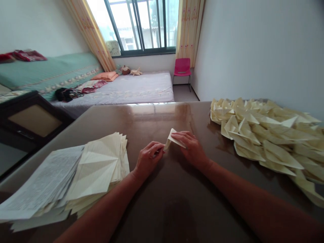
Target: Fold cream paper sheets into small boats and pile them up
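Note:
A small folded piece of cream paper (172, 137) is held between my two hands, over the middle of the brown table. My left hand (151, 156) pinches its lower left end with thumb and forefinger. The fingers of my right hand (189, 144) lie over its right side, with the thumb hidden beneath. To the left is a stack of creased cream sheets (95, 168), its top sheet marked with fan-like folds. On the right a large pile of folded paper boats (263, 135) spreads over the table.
Printed white sheets (43, 182) lie beside the cream stack on the glossy brown table (162, 202). Beyond the table stand a bed (149, 86) and a pink chair (182, 67) below the window. A dark cabinet (35, 118) is at the left, a white wall at the right.

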Available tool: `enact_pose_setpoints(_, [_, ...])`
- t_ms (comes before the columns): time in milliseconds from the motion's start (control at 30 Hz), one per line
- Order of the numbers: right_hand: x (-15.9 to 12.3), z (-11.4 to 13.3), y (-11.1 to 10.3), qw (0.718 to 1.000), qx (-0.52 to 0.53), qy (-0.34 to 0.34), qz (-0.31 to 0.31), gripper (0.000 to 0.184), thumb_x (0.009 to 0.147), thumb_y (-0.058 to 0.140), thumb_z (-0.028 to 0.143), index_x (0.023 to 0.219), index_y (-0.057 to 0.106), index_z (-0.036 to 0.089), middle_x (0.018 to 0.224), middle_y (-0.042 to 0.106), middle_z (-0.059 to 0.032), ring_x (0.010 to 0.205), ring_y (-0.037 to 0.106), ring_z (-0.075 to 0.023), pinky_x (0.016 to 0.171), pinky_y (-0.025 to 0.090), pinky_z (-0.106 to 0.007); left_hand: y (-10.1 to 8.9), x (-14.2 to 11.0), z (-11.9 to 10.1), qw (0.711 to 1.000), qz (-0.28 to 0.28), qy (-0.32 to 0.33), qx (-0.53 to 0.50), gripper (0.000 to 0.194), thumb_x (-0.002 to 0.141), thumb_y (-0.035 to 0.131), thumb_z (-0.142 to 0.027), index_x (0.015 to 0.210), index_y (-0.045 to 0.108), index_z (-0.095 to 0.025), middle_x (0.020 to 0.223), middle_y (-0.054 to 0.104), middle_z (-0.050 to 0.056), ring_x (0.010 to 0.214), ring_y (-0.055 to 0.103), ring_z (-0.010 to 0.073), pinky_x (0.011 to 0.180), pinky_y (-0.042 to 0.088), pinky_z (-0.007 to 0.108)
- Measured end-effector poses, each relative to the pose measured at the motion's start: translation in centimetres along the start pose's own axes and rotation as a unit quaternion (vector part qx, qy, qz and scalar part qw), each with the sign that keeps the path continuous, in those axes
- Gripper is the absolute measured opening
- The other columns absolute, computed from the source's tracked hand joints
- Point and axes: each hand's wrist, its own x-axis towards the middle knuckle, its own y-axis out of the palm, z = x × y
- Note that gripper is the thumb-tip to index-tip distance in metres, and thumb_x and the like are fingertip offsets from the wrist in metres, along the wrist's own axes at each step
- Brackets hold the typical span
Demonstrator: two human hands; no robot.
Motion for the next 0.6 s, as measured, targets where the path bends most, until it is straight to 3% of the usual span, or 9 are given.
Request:
enact_pose_setpoints(133, [-0.2, -0.3, -1.3, 0.995, -0.08, -0.067, -0.005, 0.029, 0.09, 0.049, 0.025, 0.113, 0.066, 0.029, 0.114, 0.068, -0.0002, 0.119, 0.05, -0.0208, 0.107, 0.026, -0.042, -0.4, 0.7, 0.7, 0.997, -0.075, -0.035, 0.01, 0.012, 0.086, 0.057, -0.024, 0.091, 0.068, -0.021, 0.092, 0.063, 0.002, 0.078, 0.062, 0.0106, 0.07, 0.055, 0.021])
enact_pose_setpoints(233, [-0.2, 0.0, -1.4, 0.979, -0.114, -0.152, 0.08, 0.026, 0.091, 0.048, 0.024, 0.11, 0.066, 0.029, 0.117, 0.067, 0.0009, 0.12, 0.049, -0.0199, 0.11, 0.018, -0.045, -0.7, 1.2, 1.7, 0.993, -0.083, -0.082, 0.004, 0.014, 0.085, 0.057, -0.023, 0.092, 0.069, -0.019, 0.097, 0.06, 0.004, 0.086, 0.062, 0.013, 0.076, 0.056, 0.025])
enact_pose_setpoints(333, [-0.1, 0.3, -1.1, 0.96, -0.129, -0.186, 0.165, 0.022, 0.091, 0.049, 0.021, 0.104, 0.066, 0.024, 0.116, 0.067, -0.0011, 0.116, 0.052, -0.0188, 0.109, 0.019, -0.045, -0.8, 1.2, 2.3, 0.993, -0.048, -0.085, 0.06, 0.027, 0.083, 0.055, -0.014, 0.106, 0.066, -0.018, 0.106, 0.059, 0.007, 0.098, 0.059, 0.0176, 0.091, 0.052, 0.035])
enact_pose_setpoints(400, [0.0, 0.2, -1.0, 0.955, -0.134, -0.181, 0.194, 0.019, 0.09, 0.052, 0.021, 0.102, 0.066, 0.022, 0.114, 0.068, -0.0023, 0.11, 0.055, -0.0187, 0.107, 0.021, -0.045, -0.8, 0.9, 2.0, 0.993, -0.019, -0.045, 0.108, 0.033, 0.083, 0.049, -0.008, 0.109, 0.066, -0.02, 0.108, 0.06, 0.007, 0.104, 0.055, 0.0189, 0.096, 0.047, 0.038])
enact_pose_setpoints(500, [0.1, -0.1, -1.1, 0.951, -0.128, -0.174, 0.22, 0.018, 0.088, 0.054, 0.022, 0.101, 0.066, 0.022, 0.11, 0.069, -0.0033, 0.105, 0.057, -0.0185, 0.104, 0.023, -0.043, -0.6, 0.3, 0.9, 0.989, 0.077, 0.036, 0.123, 0.036, 0.087, 0.043, -0.007, 0.107, 0.068, -0.024, 0.105, 0.065, 0.004, 0.103, 0.054, 0.0179, 0.092, 0.048, 0.034])
enact_pose_setpoints(600, [0.2, -0.5, -1.4, 0.95, -0.108, -0.166, 0.243, 0.02, 0.086, 0.056, 0.026, 0.103, 0.065, 0.022, 0.106, 0.071, -0.0037, 0.101, 0.057, -0.0192, 0.099, 0.027, -0.04, -0.5, 0.0, -0.1, 0.973, 0.166, 0.072, 0.146, 0.032, 0.089, 0.045, -0.013, 0.11, 0.067, -0.026, 0.108, 0.066, 0.003, 0.103, 0.054, 0.0187, 0.092, 0.048, 0.035])
